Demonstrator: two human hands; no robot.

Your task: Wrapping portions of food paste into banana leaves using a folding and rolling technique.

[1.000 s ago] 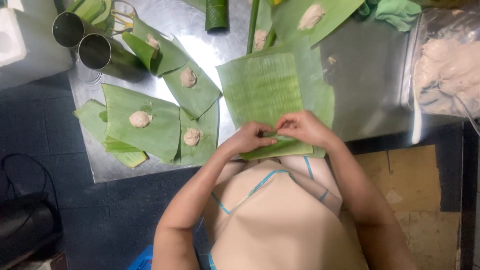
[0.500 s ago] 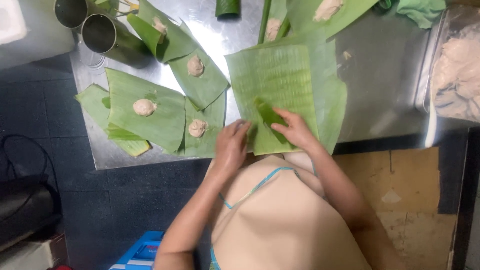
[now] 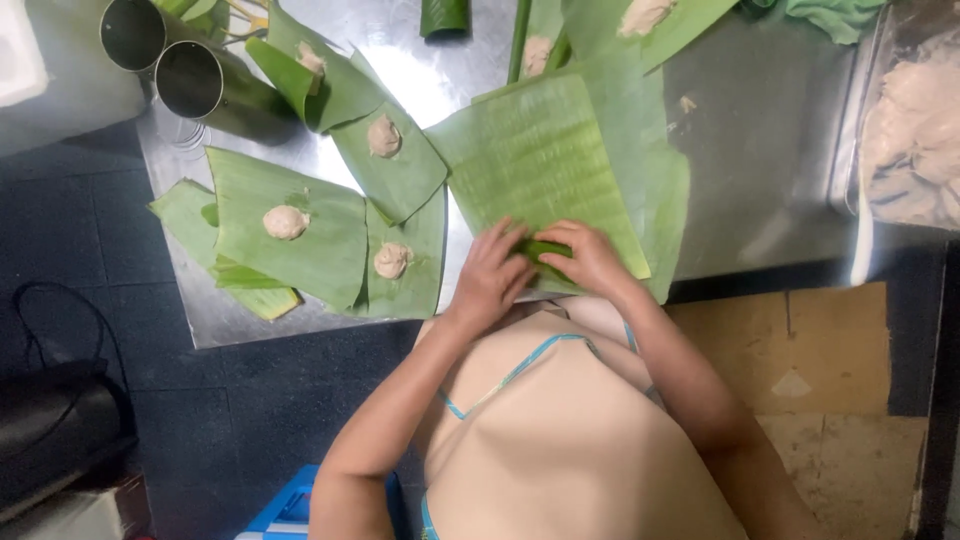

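Pressing left hand [image 3: 492, 272] and right hand [image 3: 590, 256], grips closed on folded leaf parcel [image 3: 545, 249], banana leaf [image 3: 545, 160] beneath

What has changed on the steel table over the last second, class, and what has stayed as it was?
The left hand and right hand, apart half a second ago, have come together again on the dark green fold at the near edge of the large banana leaf. The leaves with dough lumps and the metal cups lie unchanged.
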